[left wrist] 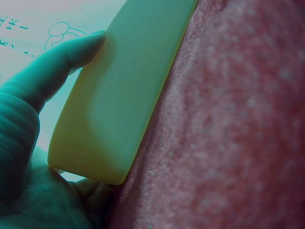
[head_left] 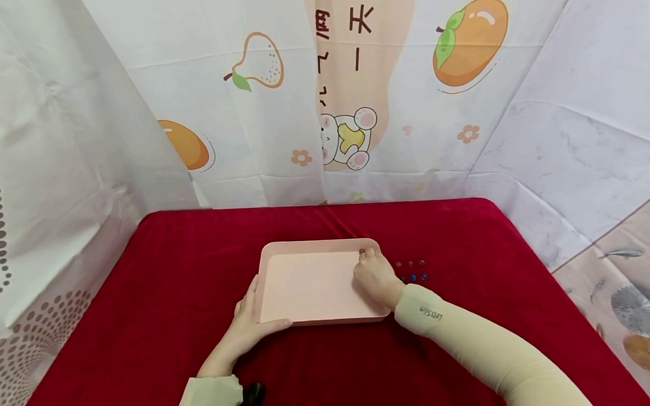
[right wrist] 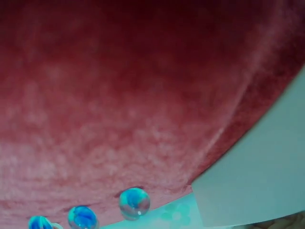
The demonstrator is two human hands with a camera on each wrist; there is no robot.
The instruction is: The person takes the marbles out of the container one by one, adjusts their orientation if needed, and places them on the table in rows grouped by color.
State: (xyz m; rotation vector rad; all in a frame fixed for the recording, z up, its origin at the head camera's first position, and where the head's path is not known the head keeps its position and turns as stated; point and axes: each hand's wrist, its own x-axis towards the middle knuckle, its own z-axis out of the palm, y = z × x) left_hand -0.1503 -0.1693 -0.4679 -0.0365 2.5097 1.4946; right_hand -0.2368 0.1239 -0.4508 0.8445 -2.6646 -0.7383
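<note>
Clearly, right fingers (head_left: 372,256) pinch marble (head_left: 362,250), sleeve (head_left: 472,337) reading "LetsSlim".

Left sleeve (head_left: 208,403) pale green; right sleeve (head_left: 475,337) pale cream-green, dark "LetsSlim" lettering (head_left: 430,313).

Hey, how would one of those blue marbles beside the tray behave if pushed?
A blue marble would likely roll readily, since it looks round. Its glassy surface may be slippery to pinch. The fuzzy red cloth might slow it.

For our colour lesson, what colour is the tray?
The tray is pale peach-pink, clearest in the head view.
</note>
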